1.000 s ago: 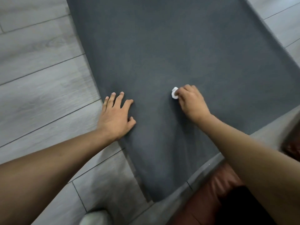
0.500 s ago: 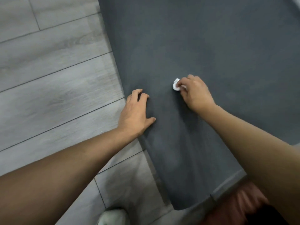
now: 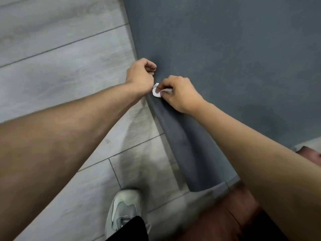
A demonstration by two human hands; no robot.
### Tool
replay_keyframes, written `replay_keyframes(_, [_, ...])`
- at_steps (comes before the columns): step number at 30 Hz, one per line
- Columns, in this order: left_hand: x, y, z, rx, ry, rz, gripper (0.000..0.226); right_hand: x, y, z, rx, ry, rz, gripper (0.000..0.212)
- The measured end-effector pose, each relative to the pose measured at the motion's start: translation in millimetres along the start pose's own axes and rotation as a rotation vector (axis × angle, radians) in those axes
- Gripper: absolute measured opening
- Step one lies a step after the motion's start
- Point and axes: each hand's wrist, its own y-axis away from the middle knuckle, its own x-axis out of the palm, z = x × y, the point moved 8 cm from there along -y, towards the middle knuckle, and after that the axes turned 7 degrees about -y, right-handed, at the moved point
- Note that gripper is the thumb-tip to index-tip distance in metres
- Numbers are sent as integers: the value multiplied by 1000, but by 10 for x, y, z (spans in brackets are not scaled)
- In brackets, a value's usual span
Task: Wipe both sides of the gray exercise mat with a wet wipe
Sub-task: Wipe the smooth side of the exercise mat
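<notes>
Beside your right hand (image 3: pixel 180 94), your left hand (image 3: pixel 140 75) grips the mat (image 3: pixel 225 58) edge
Keep the wipe (image 3: pixel 156 91) pinched tight and lift slowly

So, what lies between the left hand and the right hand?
In the head view, the crumpled white wet wipe, pinched by the right hand, and the lifted edge of the gray exercise mat, which the left hand grips.

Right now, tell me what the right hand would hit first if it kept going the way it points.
The right hand, pinching the wet wipe, points toward the left hand gripping the mat edge. It would likely meet that left wrist first, though depth is hard to judge.
</notes>
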Motion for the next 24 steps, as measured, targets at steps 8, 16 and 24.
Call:
replay_keyframes(8, [67,41,-141,163,-309,129,49,549,1312,349,-489,329,343,14])
replay_keyframes(16, [49,203,-201,284,-454,248,40,294,276,607,-448,438,59,20])
replay_keyframes(24, [91,199,-293,273,-572,217,43,449,1407,372,-463,516,324,14])
